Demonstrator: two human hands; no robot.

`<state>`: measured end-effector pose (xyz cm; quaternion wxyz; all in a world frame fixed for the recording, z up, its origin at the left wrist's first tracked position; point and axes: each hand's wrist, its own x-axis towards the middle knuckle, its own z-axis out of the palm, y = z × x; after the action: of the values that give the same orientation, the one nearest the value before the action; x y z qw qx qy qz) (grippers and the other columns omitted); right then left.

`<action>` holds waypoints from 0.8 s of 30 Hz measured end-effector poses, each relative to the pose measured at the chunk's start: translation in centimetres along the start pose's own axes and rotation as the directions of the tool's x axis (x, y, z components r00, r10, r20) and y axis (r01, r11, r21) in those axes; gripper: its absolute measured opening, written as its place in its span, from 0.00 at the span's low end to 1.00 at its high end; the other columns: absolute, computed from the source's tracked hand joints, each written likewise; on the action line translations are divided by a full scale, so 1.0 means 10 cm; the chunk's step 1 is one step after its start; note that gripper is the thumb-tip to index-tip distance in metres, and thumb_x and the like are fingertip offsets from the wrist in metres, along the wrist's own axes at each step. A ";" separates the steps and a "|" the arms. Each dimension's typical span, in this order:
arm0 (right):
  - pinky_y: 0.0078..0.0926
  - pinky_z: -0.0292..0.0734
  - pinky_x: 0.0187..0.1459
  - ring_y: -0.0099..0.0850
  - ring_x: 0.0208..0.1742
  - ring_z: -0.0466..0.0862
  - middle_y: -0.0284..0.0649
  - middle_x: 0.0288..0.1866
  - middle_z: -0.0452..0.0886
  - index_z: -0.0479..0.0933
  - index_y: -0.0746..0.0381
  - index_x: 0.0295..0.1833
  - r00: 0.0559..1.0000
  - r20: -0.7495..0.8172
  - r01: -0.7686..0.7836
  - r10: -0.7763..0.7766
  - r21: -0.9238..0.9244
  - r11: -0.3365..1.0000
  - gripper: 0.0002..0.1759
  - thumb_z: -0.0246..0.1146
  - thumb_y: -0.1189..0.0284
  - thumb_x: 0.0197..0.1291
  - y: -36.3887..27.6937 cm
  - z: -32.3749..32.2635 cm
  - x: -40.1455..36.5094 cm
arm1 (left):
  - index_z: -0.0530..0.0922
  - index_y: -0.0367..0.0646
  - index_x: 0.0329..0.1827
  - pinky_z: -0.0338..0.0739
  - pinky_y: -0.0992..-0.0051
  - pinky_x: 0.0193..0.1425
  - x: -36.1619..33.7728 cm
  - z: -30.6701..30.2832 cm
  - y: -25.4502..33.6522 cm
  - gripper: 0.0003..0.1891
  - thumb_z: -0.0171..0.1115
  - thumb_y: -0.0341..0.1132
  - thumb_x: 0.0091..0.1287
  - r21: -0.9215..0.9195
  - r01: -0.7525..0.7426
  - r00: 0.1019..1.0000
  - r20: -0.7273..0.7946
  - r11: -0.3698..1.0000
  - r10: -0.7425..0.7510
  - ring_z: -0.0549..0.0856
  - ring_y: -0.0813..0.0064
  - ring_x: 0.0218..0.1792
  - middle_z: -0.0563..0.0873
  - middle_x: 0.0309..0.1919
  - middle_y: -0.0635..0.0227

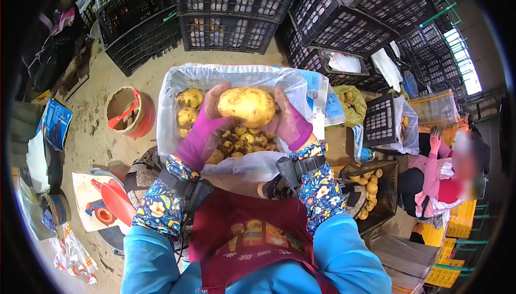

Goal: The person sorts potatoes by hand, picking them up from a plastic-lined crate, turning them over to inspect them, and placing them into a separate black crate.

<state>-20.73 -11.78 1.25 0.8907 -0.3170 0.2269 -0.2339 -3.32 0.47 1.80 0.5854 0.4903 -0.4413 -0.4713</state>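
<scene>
Holding one big yellow potato [246, 107] between them, the two hands wear purple gloves. The left hand [207, 124] curls around one end of the potato, with its thumb and fingers spread about as wide as the potato is thick. The right hand [291, 117] cups the other end, and its fingers look only a little bent. The big potato has brown dirt on it and is up above a crate lined with clear plastic [242, 71]. Inside the crate are lots of smaller potatoes [247, 142], and some bigger ones sit along its left side. A red bucket [146, 122] stands on the floor to the left of the crate. Black plastic crates [228, 35] are stacked up behind. On the right, near another person [430, 178], more potatoes [371, 191] lie in a dark crate [386, 208].
</scene>
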 end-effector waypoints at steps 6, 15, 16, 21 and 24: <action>0.33 0.71 0.65 0.33 0.63 0.75 0.44 0.63 0.72 0.61 0.64 0.71 0.899 -0.020 0.364 -0.438 -0.522 0.771 0.46 0.78 0.64 0.50 0.22 -0.03 -0.16 | 0.54 0.33 0.75 0.64 0.70 0.71 0.05 0.07 0.01 0.44 0.61 0.54 0.66 -0.188 -0.184 0.980 0.038 0.965 0.195 0.69 0.67 0.69 0.67 0.68 0.57; 0.33 0.68 0.68 0.36 0.65 0.74 0.45 0.63 0.74 0.65 0.66 0.69 0.739 0.220 0.450 -0.637 -0.865 0.223 0.48 0.80 0.67 0.42 0.09 0.08 -0.50 | 0.65 0.33 0.69 0.78 0.69 0.63 0.15 -0.09 -0.43 0.24 0.48 0.37 0.75 0.022 -0.071 0.993 0.099 0.997 0.069 0.78 0.61 0.63 0.74 0.64 0.54; 0.33 0.68 0.68 0.36 0.65 0.74 0.44 0.63 0.73 0.64 0.66 0.70 0.758 0.118 0.467 -0.641 -0.785 0.407 0.47 0.79 0.68 0.43 0.03 0.02 -0.53 | 0.65 0.34 0.69 0.79 0.69 0.62 0.16 -0.07 -0.44 0.22 0.48 0.35 0.75 -0.153 0.032 0.999 0.037 0.988 -0.027 0.79 0.61 0.62 0.76 0.62 0.54; 0.41 0.68 0.69 0.41 0.67 0.74 0.49 0.66 0.70 0.59 0.64 0.73 0.640 -0.193 0.451 -0.744 -0.689 0.567 0.37 0.61 0.64 0.61 -0.82 -0.22 -1.63 | 0.70 0.38 0.67 0.79 0.79 0.55 0.10 -0.33 -0.57 0.22 0.55 0.38 0.73 -0.493 0.213 0.918 -0.194 0.844 -0.345 0.80 0.68 0.58 0.73 0.63 0.59; 0.41 0.70 0.67 0.41 0.66 0.74 0.47 0.66 0.70 0.62 0.62 0.71 0.503 -0.306 0.400 -0.808 -0.746 0.532 0.33 0.60 0.62 0.63 -1.17 -1.17 -2.60 | 0.65 0.37 0.70 0.75 0.77 0.62 0.01 -0.49 -0.66 0.23 0.49 0.37 0.76 -0.272 0.035 0.983 -0.163 0.962 -0.082 0.77 0.66 0.63 0.71 0.64 0.59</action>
<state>-50.84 -10.68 7.59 0.4618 -0.5387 0.4322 -0.5565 0.74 0.63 -5.39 0.6681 0.4584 -0.3065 -0.4996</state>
